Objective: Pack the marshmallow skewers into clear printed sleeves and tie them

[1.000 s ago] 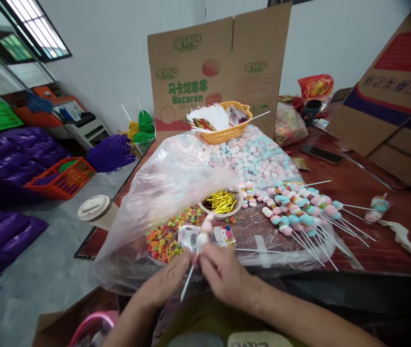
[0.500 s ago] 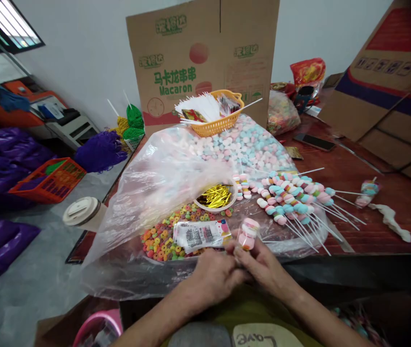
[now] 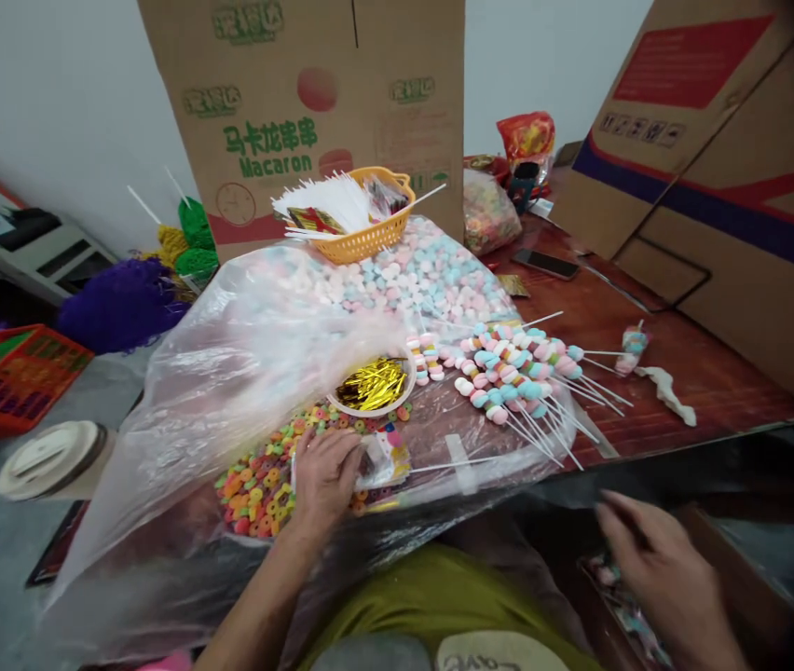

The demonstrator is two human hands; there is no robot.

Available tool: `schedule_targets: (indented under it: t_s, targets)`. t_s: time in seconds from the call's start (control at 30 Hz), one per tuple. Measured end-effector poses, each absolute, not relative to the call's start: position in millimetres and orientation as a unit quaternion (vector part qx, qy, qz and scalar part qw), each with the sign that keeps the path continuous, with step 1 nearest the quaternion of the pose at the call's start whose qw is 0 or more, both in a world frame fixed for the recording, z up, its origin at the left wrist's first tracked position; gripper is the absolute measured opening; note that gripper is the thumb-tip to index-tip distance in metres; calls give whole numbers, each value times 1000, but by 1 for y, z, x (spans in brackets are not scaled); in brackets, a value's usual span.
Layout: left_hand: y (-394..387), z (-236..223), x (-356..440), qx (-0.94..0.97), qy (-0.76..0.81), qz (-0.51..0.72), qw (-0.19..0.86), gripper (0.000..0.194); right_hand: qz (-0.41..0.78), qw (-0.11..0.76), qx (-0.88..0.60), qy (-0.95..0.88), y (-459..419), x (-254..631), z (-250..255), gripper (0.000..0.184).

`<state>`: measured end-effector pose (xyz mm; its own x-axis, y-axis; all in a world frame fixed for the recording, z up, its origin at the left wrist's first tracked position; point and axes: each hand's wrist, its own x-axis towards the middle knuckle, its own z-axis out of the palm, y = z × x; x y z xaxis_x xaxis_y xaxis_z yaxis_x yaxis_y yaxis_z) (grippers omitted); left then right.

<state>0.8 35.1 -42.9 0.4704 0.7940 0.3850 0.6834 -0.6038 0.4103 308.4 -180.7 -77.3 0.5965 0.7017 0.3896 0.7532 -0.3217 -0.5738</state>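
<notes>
My left hand (image 3: 327,475) rests on a stack of printed plastic bags (image 3: 391,455) at the table's front, fingers curled and closed at the bags. Under and around it lie colourful ring-shaped candies (image 3: 257,494). My right hand (image 3: 663,559), blurred, is off the table's front edge at lower right, with fingers apart and nothing visible in them. Below it are wrapped marshmallow sticks (image 3: 631,610) in a box. A bowl of gold twist ties (image 3: 373,384) stands just beyond my left hand. Marshmallow skewers (image 3: 515,368) are piled to the right.
An orange basket (image 3: 362,244) of white sticks stands at the back, beside loose marshmallows (image 3: 431,280) on plastic sheeting. Cardboard boxes (image 3: 397,56) rise behind and at right. A phone (image 3: 546,264), a wrapped skewer (image 3: 631,349) and a crumpled tissue (image 3: 669,396) lie on the right side.
My hands have parted from the wrapped marshmallow stick they held together. The left moved to the bag stack, the right went down to the lower right. The view turned rightward.
</notes>
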Motion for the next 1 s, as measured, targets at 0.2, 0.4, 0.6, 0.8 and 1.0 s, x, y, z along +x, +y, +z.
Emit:
schedule_targets:
  t_s: [0.2,0.4,0.6,0.8,1.0]
  targets:
    - [24,-11,0,870,430,211,117,19,34,426,-551,-717,-29,193,-25,36]
    - [34,-45,8,862,485,127,81,18,61,433,-580,-687,-5,199,-50,20]
    - [41,-41,3,860,429,212,177,15,83,465,-611,-635,-29,222,-43,14]
    - [30,-3,5,856,364,257,261,12,355,420,-557,-623,-17,194,-24,22]
    - [24,5,20,760,442,242,410,13,276,444,-535,-664,-21,190,-20,11]
